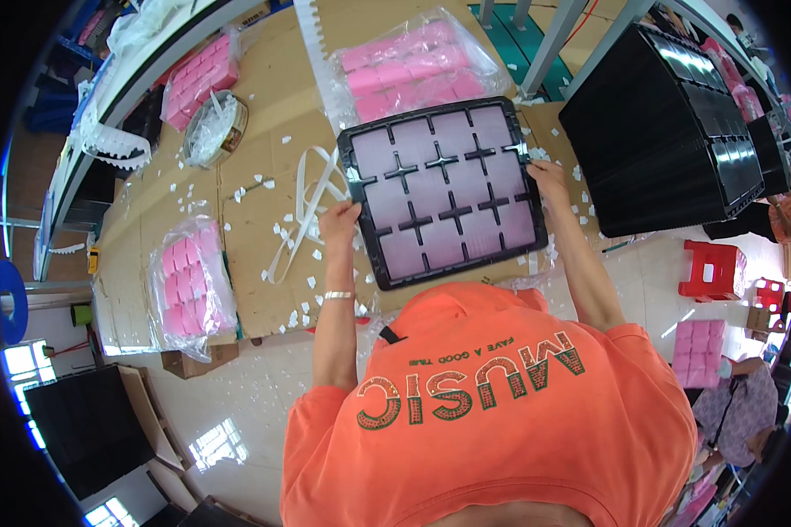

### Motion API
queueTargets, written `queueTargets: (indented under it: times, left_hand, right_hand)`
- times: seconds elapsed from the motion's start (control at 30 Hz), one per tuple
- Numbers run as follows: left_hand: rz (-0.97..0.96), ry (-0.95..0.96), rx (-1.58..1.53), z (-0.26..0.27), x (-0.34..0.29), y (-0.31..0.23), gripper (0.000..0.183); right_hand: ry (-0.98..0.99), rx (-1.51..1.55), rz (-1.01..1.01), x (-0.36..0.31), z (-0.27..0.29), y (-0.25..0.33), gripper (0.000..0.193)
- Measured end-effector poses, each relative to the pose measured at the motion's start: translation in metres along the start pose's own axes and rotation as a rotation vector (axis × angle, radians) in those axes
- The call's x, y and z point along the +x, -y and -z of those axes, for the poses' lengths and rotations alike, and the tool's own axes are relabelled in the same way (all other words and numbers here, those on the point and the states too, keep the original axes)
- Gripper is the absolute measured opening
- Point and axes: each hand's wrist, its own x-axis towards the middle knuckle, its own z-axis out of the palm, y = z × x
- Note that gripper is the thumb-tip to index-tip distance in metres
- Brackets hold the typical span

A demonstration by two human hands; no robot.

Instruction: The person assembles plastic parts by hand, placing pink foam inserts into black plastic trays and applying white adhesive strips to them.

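A black plastic tray [468,267] with a thick rim and cross-shaped dividers is in front of me, tilted slightly, above the cardboard-covered table. Pale pink-lilac surfaces show between its dividers. My left hand [338,221] is closed on its left edge, and my right hand [549,181] grips the right edge, fingers partly hidden by the rim. Just beyond the tray lies a clear bag [410,68] of bright pink divided pieces. A loop of white strapping [301,220] rests by my left hand.
Tall black stacked trays [646,145] stand at the right. More bagged pink pieces [193,277] lie at left, near a round tub [217,132] of clear plastic. White scraps litter the cardboard [259,224]. Another person [740,408] is at far right, by a red stool [710,270].
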Motion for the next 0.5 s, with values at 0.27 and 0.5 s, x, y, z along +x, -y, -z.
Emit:
queueTargets:
  times: [0.27,0.5]
  left_hand:
    - [-0.517,0.227,-0.58,0.077,-0.074,-0.149,0.017]
    - [-1.133,0.462,-0.439,-0.009,-0.103,-0.383,0.011]
  right_hand:
    - [-0.304,0.134,0.427,-0.112,0.141,0.165,0.025]
    - [-0.616,0.37,0.75,-0.1,0.334,0.245,0.035]
